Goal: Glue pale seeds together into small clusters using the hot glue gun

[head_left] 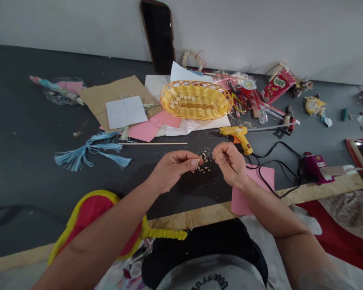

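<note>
My left hand is closed in a pinch, thumb against forefinger, on a small pale piece too tiny to make out well. Just to its right, my right hand is closed with fingers curled in; whatever it may hold is hidden. The two hands are apart, both low over the dark table. Between them lie several small pale bits, scattered on the tabletop. Behind the hands, a yellow woven basket holds several small pale flower-like pieces at its left end.
Right of centre lies a yellow glue gun, its black cable looping rightward. Pink paper is under my right forearm. A thin stick and blue tassels lie left. A red-and-yellow fan-shaped item rests beneath my left forearm. A phone leans on the wall.
</note>
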Tool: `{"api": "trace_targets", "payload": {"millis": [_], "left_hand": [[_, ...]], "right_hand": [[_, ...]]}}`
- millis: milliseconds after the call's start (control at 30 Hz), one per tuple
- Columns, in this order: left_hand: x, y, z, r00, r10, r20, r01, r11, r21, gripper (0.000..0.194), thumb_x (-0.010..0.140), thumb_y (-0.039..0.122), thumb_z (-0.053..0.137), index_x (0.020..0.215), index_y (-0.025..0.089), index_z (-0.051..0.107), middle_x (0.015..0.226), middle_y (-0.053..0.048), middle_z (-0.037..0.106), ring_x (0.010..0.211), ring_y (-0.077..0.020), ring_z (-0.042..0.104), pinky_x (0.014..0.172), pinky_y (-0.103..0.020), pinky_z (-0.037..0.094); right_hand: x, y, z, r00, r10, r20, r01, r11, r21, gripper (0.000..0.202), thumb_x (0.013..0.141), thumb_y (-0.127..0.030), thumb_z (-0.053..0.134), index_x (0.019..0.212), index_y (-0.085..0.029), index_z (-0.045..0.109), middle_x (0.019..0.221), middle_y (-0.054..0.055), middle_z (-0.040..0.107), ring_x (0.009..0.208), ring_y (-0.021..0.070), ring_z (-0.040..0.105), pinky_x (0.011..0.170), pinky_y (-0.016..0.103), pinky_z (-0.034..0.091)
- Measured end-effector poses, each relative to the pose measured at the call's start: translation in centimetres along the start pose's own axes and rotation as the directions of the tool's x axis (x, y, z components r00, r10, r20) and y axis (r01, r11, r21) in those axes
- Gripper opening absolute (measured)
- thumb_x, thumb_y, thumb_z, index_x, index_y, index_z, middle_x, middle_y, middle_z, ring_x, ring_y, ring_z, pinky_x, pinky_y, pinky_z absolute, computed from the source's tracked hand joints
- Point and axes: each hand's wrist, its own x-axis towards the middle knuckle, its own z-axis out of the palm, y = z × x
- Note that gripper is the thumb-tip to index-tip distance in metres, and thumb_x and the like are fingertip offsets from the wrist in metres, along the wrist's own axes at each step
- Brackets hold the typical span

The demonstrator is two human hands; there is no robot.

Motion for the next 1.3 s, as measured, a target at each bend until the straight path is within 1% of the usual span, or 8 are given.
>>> {"api": "trace_targets", "payload": {"millis": [200,300,367,467,533,800,1067,1300], "left_hand": [[0.1,0.1,-0.2,1.0,0.002,-0.002,-0.002,0.997,-0.079,0.033,0.053,0.04,0.094,0.07,0.016,0.079,0.071,-0.004,0.074,0.059,-0.0079,0.057,0.058,-0.02,0.044],[0.1,0.1,-0.2,1.0,0.005,0.01,-0.005,0.998,-0.069,0.034,0.053,0.041,0.093,0.07,0.015,0.079,0.07,-0.004,0.074,0.06,-0.0087,0.057,0.059,-0.021,0.044],[0.1,0.1,-0.2,1.0,0.008,0.023,-0.006,0.999,-0.049,0.034,0.054,0.042,0.093,0.07,0.015,0.079,0.071,-0.005,0.073,0.061,-0.0094,0.057,0.06,-0.022,0.044],[0.1,-0.1,-0.3,0.997,0.028,0.066,-0.027,0.999,-0.02,0.034,0.057,0.043,0.091,0.069,0.014,0.078,0.07,-0.004,0.071,0.063,-0.0102,0.056,0.062,-0.023,0.043],[0.1,-0.3,-0.4,0.995,0.037,0.098,-0.036,0.999,-0.012,0.033,0.059,0.043,0.091,0.069,0.014,0.077,0.069,-0.003,0.07,0.065,-0.0107,0.056,0.065,-0.024,0.042],[0.1,-0.4,-0.4,0.992,0.005,0.124,-0.005,1.0,0.002,0.031,0.058,0.035,0.092,0.066,0.013,0.071,0.065,0.001,0.063,0.063,-0.0092,0.051,0.061,-0.022,0.038],[0.2,-0.4,-0.4,0.991,0.018,0.136,-0.024,0.999,0.041,0.033,0.057,0.037,0.091,0.064,0.013,0.069,0.067,0.0,0.063,0.063,-0.0098,0.05,0.06,-0.023,0.038],[0.0,-0.3,-0.4,0.994,0.023,0.11,-0.029,0.998,0.055,0.028,0.062,0.035,0.09,0.075,0.015,0.076,0.072,-0.002,0.067,0.068,-0.0108,0.055,0.065,-0.023,0.042]], "right_hand": [[-0.6,0.4,0.2,0.999,0.05,-0.013,-0.048,0.992,0.117,0.026,0.104,-0.031,0.038,0.08,-0.021,0.047,0.067,-0.003,0.045,0.059,0.0105,0.045,0.058,0.027,0.037],[-0.3,0.0,0.1,1.0,-0.018,0.015,0.018,1.0,0.025,0.034,0.102,-0.03,0.044,0.069,-0.021,0.045,0.06,-0.004,0.042,0.053,0.0091,0.04,0.052,0.025,0.032],[0.0,-0.3,0.0,0.995,-0.1,0.029,0.101,0.995,-0.025,0.032,0.098,-0.03,0.054,0.067,-0.02,0.049,0.059,-0.004,0.046,0.052,0.0087,0.043,0.051,0.024,0.034],[0.4,-0.6,0.2,0.974,-0.224,0.027,0.224,0.974,-0.032,0.011,0.091,-0.029,0.066,0.091,-0.019,0.065,0.077,0.002,0.065,0.065,0.0117,0.057,0.059,0.025,0.047],[0.4,-0.7,0.3,0.965,-0.257,0.042,0.259,0.965,-0.039,0.02,0.09,-0.027,0.068,0.108,-0.02,0.067,0.092,0.007,0.069,0.074,0.0139,0.062,0.064,0.027,0.053],[0.3,-0.5,0.7,0.949,-0.303,0.09,0.305,0.952,-0.012,0.025,0.094,-0.016,0.06,0.116,-0.023,0.068,0.093,0.005,0.069,0.087,0.0136,0.066,0.077,0.026,0.058],[0.3,-0.6,0.9,0.951,-0.296,0.091,0.298,0.955,-0.005,0.015,0.091,-0.011,0.061,0.099,-0.02,0.069,0.088,0.005,0.069,0.084,0.0139,0.067,0.076,0.026,0.058],[0.4,-0.7,0.7,0.945,-0.318,0.076,0.321,0.946,-0.04,0.013,0.091,-0.011,0.061,0.096,-0.021,0.066,0.088,0.005,0.069,0.083,0.0142,0.068,0.073,0.027,0.058]]}}
